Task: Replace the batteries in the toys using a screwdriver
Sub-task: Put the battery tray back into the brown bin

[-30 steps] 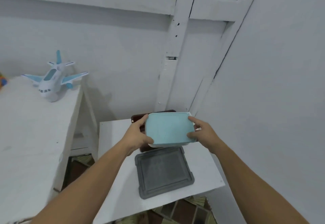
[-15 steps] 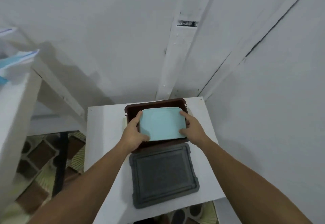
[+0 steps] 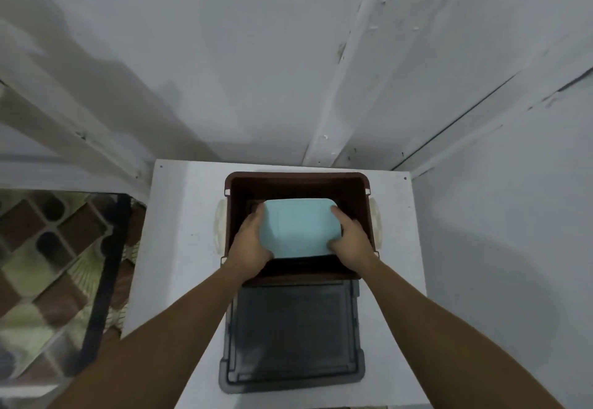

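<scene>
The left hand (image 3: 251, 243) and the right hand (image 3: 352, 243) grip the sides of the light blue box (image 3: 298, 229), which is now deeper inside the brown bin (image 3: 295, 185) in the middle of the frame than before.

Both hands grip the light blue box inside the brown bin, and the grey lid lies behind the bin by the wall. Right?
Not quite: the head view shows the grey lid in front of the brown bin, nearer the person. Left hand and right hand do grip the light blue box inside it.
</scene>
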